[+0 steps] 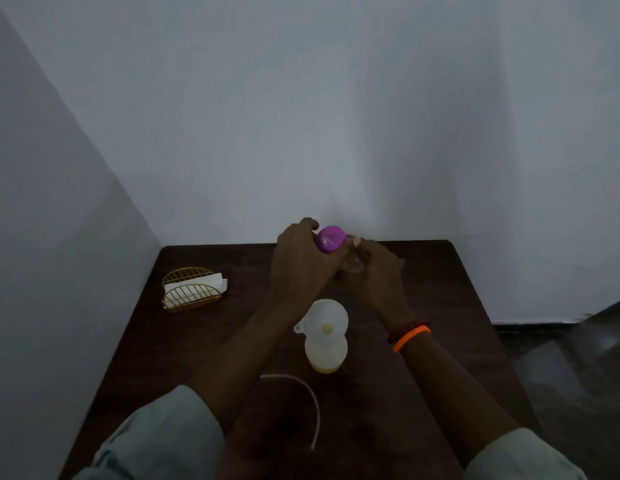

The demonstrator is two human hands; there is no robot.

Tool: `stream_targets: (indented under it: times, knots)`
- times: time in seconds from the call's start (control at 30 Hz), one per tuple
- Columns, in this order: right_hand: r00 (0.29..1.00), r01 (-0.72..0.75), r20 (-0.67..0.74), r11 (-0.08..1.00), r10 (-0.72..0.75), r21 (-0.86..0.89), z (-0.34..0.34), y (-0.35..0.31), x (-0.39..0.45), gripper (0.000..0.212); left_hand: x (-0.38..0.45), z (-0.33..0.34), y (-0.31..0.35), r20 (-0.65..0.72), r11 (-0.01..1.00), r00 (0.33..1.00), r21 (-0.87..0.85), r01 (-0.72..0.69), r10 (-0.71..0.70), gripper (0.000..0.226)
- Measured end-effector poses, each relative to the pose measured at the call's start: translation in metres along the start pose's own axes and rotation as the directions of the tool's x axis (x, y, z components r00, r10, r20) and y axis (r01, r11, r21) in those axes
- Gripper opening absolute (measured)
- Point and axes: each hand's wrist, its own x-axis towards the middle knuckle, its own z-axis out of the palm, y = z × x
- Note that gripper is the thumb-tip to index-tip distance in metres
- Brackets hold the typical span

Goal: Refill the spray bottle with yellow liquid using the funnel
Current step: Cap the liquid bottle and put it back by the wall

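A translucent spray bottle (325, 353) holding yellow liquid at its bottom stands mid-table, with a white funnel (326, 320) seated in its neck. Behind it, near the table's far edge, my left hand (301, 261) grips a purple cap (330, 239) on top of a clear bottle (353, 263). My right hand (374, 271) wraps around that clear bottle's body. The bottle's contents are hidden by my fingers. A thin white dip tube (310, 403) curves across the table in front of the spray bottle; its spray head is hidden under my left arm.
A gold wire napkin holder (191, 289) with white napkins stands at the left of the dark wooden table (457, 306). Grey walls close the table in at the back and left. A dark floor lies to the right.
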Motion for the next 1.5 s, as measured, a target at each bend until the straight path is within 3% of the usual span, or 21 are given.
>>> stream_targets:
  times: [0.2,0.33,0.5,0.73,1.03,1.27,1.5]
  knots:
    - [0.995,0.102,0.001,0.992,-0.103,-0.08,0.019,-0.007,0.015,0.046,0.006,-0.018,-0.009,-0.02,0.992,0.998,0.11,0.063,-0.061,0.057]
    - [0.987,0.143,0.08,0.986,-0.136,-0.088,0.038,-0.02,0.035,0.051,0.022,-0.036,-0.022,-0.004,0.996,0.997,0.046,0.078,-0.078,0.052]
    - [0.962,0.192,0.213,0.979,-0.173,-0.075,0.078,-0.033,0.07,0.065,0.052,-0.06,-0.049,-0.007,0.988,0.995,0.124,0.096,-0.096,0.053]
    - [0.919,0.232,0.335,0.972,-0.209,-0.029,0.135,-0.044,0.124,0.049,0.11,-0.067,-0.089,-0.016,0.955,0.983,0.236,0.179,-0.181,0.05]
    - [0.878,0.13,0.471,0.99,-0.089,-0.056,0.19,-0.018,0.196,0.051,0.171,-0.046,-0.146,0.081,0.938,0.981,0.314,0.144,-0.177,0.058]
    - [0.891,0.07,0.454,0.99,-0.009,-0.119,0.231,0.009,0.208,0.055,0.192,-0.026,-0.174,0.152,0.923,0.971,0.366,0.119,-0.185,0.058]
    - [0.889,0.043,0.456,0.986,0.035,-0.159,0.241,0.028,0.212,0.042,0.198,-0.009,-0.19,0.149,0.938,0.97,0.318,0.138,-0.193,0.051]
